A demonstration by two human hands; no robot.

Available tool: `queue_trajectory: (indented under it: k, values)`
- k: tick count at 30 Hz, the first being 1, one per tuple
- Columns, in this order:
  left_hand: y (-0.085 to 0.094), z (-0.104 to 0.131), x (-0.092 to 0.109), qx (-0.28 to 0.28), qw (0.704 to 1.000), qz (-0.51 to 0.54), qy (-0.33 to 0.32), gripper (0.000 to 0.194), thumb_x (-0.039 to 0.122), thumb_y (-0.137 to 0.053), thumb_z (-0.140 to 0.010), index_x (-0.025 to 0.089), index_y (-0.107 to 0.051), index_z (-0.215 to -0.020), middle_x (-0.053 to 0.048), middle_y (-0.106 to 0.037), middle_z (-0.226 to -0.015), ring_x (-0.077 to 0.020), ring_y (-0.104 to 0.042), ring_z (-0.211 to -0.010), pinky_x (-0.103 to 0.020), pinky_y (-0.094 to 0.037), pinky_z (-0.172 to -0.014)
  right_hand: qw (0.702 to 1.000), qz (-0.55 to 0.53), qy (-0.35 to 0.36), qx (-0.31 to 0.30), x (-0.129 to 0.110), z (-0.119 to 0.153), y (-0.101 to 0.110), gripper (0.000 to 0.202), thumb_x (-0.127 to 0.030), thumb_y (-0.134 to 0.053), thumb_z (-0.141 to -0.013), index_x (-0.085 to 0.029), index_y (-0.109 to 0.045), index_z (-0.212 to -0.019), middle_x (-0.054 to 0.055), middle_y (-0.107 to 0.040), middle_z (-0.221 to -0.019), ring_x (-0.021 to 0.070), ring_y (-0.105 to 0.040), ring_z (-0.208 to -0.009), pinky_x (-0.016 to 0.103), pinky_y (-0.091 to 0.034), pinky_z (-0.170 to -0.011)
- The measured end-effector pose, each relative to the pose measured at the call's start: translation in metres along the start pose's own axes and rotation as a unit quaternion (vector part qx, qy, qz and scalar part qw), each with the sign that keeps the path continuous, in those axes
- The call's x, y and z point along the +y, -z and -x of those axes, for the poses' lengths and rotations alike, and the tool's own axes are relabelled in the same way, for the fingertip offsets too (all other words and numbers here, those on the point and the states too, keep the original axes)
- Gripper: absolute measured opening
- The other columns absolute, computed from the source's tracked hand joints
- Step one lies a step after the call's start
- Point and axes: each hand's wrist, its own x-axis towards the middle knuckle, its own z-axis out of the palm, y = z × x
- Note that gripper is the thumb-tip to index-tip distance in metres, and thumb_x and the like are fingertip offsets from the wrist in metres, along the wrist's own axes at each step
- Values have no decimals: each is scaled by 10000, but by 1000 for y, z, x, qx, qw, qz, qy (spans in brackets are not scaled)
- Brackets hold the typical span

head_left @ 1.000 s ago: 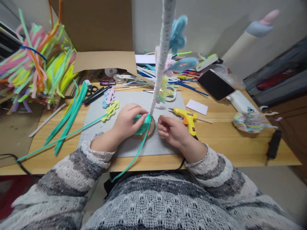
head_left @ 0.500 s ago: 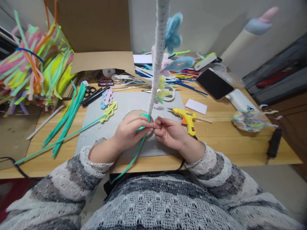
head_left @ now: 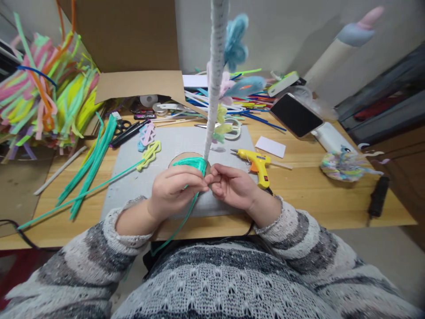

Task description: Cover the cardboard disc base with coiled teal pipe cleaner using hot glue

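Observation:
A tall white wrapped stem (head_left: 214, 79) with blue, pink and yellow fuzzy shapes stands on a round base (head_left: 186, 156) on the grey mat. Teal pipe cleaner (head_left: 191, 163) forms a flat looped shape at the stem's foot, and a loose end hangs over the table's front edge. My left hand (head_left: 175, 190) is closed on the near side of the teal pipe cleaner, its fingertips pinched together. Just right of the stem, my right hand (head_left: 234, 186) has its fingers curled and pressed together, touching my left fingertips; whatever it holds is hidden.
A yellow glue gun (head_left: 260, 166) and a white card (head_left: 270, 146) lie to the right, with a phone (head_left: 296, 115) behind them. Scissors (head_left: 232, 129) rest behind the stem. Teal pipe cleaners (head_left: 89, 170) and a yellow zigzag piece (head_left: 149, 155) lie left.
My left hand has moved slightly left and down, uncovering more of the teal shape. My right hand has shifted slightly left. The whole view has shifted a little.

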Motion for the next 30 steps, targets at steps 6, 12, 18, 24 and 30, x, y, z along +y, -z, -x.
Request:
queue_trajectory:
  k: [6,12,18,24,30]
  values:
    - [-3,5,-1,91,992,11,89,84,196,-684,-847,192,-655,-768,-19,-706,-735,-127,-665,-698,-254,-554,-644,997,69,38,-14,4,2,-2,265,-329,-425,-939,-175,-624,-858,32,-729,-741,85,-595,-473,173,-452,-404]
    - [-4,8,-7,135,983,5,125,65,197,-725,-818,197,-685,-767,-12,-709,-747,-128,-662,-714,-258,-542,-680,995,76,67,-20,5,2,0,244,-339,-444,-913,-186,-630,-876,40,-747,-801,96,-608,-494,187,-450,-410]
    - [-7,5,-10,121,968,51,215,156,323,-700,-834,193,-709,-748,-32,-724,-751,-147,-664,-716,-279,-554,-690,990,90,103,19,3,4,-2,286,-365,-380,-934,-208,-600,-840,29,-745,-848,89,-572,-476,205,-434,-418]
    - [-13,2,-12,86,888,235,385,250,398,-798,-696,168,-721,-756,-23,-692,-683,-97,-570,-527,-210,-478,-472,969,168,181,26,6,5,-5,329,-484,-441,-891,-216,-625,-845,40,-737,-905,94,-604,-537,206,-443,-438]
    - [-12,0,-14,77,850,261,451,258,384,-807,-676,158,-683,-683,2,-634,-576,-81,-525,-483,-207,-452,-466,942,206,266,7,14,6,-2,248,-461,-539,-875,-236,-642,-894,33,-725,-978,113,-664,-621,229,-489,-495]
